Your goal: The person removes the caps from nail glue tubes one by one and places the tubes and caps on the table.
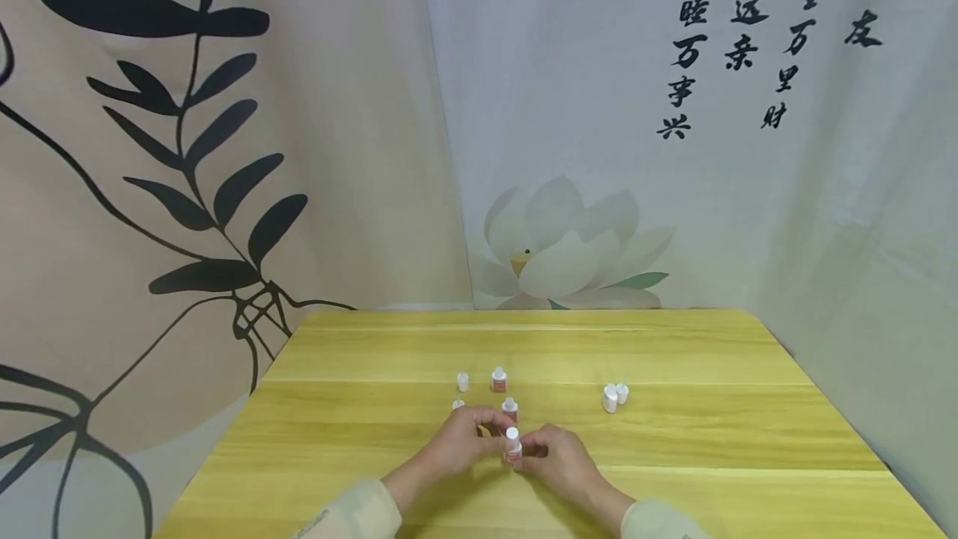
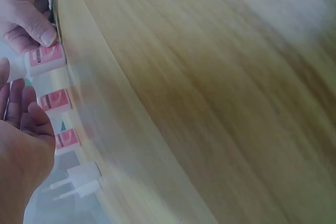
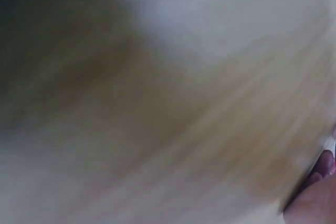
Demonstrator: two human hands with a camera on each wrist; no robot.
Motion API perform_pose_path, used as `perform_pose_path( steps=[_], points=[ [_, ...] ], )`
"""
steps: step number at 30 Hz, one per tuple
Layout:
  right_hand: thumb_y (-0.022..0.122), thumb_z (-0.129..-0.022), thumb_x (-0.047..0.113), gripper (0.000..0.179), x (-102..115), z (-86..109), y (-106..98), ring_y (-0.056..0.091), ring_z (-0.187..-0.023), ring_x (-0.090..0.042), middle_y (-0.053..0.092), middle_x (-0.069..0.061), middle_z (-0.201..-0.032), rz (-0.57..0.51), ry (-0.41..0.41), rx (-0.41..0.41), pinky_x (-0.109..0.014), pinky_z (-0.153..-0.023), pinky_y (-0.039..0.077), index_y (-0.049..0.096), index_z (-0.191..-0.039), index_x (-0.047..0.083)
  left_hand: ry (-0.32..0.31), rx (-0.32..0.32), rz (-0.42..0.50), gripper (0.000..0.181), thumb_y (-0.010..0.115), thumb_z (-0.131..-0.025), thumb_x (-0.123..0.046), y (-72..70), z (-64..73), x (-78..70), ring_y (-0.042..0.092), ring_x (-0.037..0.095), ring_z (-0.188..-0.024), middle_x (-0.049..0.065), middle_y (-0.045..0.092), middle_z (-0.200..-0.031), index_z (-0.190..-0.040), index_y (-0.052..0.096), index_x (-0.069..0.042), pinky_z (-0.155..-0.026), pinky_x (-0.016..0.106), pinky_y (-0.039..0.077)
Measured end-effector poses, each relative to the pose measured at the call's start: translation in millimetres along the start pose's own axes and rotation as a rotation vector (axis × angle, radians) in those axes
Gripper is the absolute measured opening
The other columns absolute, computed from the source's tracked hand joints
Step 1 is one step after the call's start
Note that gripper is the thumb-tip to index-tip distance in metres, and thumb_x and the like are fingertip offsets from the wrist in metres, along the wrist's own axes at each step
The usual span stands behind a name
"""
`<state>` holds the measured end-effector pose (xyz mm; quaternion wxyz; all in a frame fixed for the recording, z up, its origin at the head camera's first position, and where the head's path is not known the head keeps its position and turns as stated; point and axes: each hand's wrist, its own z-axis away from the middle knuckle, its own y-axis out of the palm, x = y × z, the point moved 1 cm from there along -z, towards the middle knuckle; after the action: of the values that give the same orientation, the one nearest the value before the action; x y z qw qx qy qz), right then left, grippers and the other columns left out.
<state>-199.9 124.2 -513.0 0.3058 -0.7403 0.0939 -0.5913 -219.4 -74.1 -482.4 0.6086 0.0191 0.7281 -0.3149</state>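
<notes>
A small white bottle [image 1: 513,454] with a red label and a white top stands upright between the two hands. My right hand [image 1: 557,460] pinches its lower body between thumb and fingers; in the left wrist view the right thumb presses by the label [image 2: 46,55]. The left hand [image 1: 467,439] has its thumb and index finger at the bottle's white top [image 1: 512,433]. Behind stand two like bottles, one nearer [image 1: 510,407] and one farther [image 1: 499,379]. In the right wrist view only part of the right hand [image 3: 315,198] shows, blurred, at the lower right edge.
Left of the bottles stand two white pieces [image 1: 462,382] with thin stems, the nearer partly behind the left hand. Two more white pieces [image 1: 610,398] stand close together on the right. All are on a yellow wooden table [image 1: 711,422] before a printed curtain [image 1: 359,148].
</notes>
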Motion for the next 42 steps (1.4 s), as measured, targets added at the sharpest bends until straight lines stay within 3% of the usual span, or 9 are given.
perform_pose_path(
  steps=[14, 29, 42],
  points=[
    [0.079, -0.082, 0.029, 0.010, 0.9, -0.5, 2.1, 0.052, -0.077, -0.005, 0.062, 0.013, -0.081, 0.008, -0.017, -0.003, -0.026, -0.070, 0.043, 0.077, -0.090, 0.024, 0.034, 0.011, 0.030, 0.014, 0.075, -0.088, -0.018, -0.7, -1.2, 3.6, 0.058, 0.015, -0.085, -0.002, 0.067, -0.092, -0.101, 0.074, -0.012, -0.071, 0.024, 0.045],
    [0.079, -0.082, 0.032, 0.010, 0.7, -1.1, 1.9, 0.051, -0.076, -0.004, 0.060, 0.015, -0.078, 0.061, -0.033, -0.016, -0.026, -0.068, 0.042, 0.078, -0.089, 0.024, 0.066, 0.032, 0.014, 0.020, 0.074, -0.089, -0.021, -2.8, -1.4, 5.6, 0.059, 0.013, -0.085, -0.005, 0.067, -0.091, -0.103, 0.073, -0.007, -0.072, 0.024, 0.045],
    [0.078, -0.083, 0.034, 0.013, -0.4, -0.3, 2.0, 0.049, -0.074, -0.003, 0.058, 0.014, -0.077, 0.072, -0.044, -0.014, -0.025, -0.066, 0.041, 0.079, -0.091, 0.024, 0.056, -0.031, -0.011, 0.017, 0.077, -0.086, -0.022, 2.4, 1.7, 1.2, 0.059, 0.012, -0.082, -0.004, 0.067, -0.088, -0.099, 0.074, -0.013, -0.071, 0.024, 0.045]
  ],
)
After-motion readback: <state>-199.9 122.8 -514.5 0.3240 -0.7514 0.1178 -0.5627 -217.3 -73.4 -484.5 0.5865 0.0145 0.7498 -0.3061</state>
